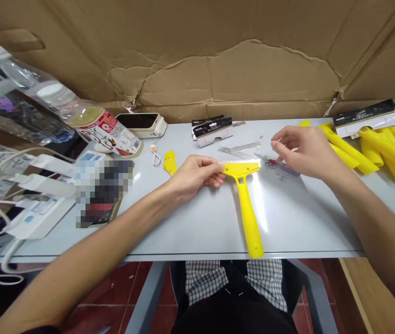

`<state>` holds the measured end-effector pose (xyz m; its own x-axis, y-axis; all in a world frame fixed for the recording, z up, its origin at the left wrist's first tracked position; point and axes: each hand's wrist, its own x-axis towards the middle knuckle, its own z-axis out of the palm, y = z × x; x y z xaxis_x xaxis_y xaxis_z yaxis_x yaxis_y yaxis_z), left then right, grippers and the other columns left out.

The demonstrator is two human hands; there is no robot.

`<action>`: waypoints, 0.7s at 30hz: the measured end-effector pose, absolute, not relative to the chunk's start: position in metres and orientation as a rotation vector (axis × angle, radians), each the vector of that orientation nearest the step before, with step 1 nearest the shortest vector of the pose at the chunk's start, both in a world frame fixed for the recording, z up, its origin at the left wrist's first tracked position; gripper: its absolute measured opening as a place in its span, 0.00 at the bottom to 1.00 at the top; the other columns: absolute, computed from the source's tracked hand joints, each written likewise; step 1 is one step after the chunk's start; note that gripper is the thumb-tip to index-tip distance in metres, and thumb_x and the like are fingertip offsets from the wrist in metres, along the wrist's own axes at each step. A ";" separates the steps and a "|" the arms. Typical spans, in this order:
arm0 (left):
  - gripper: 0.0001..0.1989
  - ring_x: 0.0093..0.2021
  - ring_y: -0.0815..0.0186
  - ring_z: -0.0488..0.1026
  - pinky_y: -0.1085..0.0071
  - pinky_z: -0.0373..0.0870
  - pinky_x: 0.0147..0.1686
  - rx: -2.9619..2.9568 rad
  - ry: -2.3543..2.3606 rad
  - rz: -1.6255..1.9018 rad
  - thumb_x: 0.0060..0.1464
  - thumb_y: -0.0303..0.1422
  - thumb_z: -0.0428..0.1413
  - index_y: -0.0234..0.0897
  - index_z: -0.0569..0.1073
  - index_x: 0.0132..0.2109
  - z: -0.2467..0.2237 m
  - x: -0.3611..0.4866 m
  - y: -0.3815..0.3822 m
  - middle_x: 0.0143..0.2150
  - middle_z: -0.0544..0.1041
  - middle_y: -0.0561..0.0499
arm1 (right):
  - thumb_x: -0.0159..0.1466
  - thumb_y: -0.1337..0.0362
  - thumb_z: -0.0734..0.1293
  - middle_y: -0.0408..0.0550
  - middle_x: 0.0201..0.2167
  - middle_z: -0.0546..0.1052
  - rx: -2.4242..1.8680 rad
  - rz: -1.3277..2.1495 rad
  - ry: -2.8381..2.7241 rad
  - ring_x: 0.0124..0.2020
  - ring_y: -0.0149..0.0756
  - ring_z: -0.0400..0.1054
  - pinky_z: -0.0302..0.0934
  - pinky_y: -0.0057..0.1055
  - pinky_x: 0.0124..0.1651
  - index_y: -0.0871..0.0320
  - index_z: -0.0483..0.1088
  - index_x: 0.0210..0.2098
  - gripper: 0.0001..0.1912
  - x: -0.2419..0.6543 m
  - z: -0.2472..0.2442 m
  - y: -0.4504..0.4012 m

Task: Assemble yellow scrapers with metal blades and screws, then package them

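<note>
A yellow scraper (249,208) lies on the table with its handle toward me and a metal blade along its head. My left hand (200,174) pinches the left end of that head. Over the small screws (278,177) hovers my right hand (301,150), its thumb and fingertips drawn together; whatever may be between them is too small to make out. A screwdriver (289,169) with a red collar rests under the right hand, partly covered by it. Loose metal blades (242,148) are just beyond the scraper head.
Small black-and-white boxes (214,132) stand at the back. Yellow handles (371,153) and another box (367,119) are at right. Left are a yellow plate (170,162), short white cable (155,157), phone (103,195), bottle (103,130) and power strip (40,218). Cardboard (235,69) walls the back.
</note>
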<state>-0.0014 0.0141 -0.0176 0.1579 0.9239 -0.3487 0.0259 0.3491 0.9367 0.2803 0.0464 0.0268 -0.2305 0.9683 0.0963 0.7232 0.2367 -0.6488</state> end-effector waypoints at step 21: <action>0.08 0.23 0.69 0.74 0.71 0.76 0.29 1.052 1.292 0.793 0.55 0.30 0.67 0.32 0.83 0.28 -0.017 -0.003 0.017 0.29 0.82 0.42 | 0.62 0.61 0.71 0.48 0.33 0.83 -1.638 0.353 -2.595 0.34 0.41 0.74 0.63 0.35 0.34 0.53 0.83 0.39 0.08 0.319 0.015 0.078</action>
<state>-0.0031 0.0167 -0.0165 0.1421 0.9210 -0.3626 0.0936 0.3522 0.9312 0.3190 0.0778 0.0153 -0.4367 0.8963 -0.0767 0.8843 0.4120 -0.2195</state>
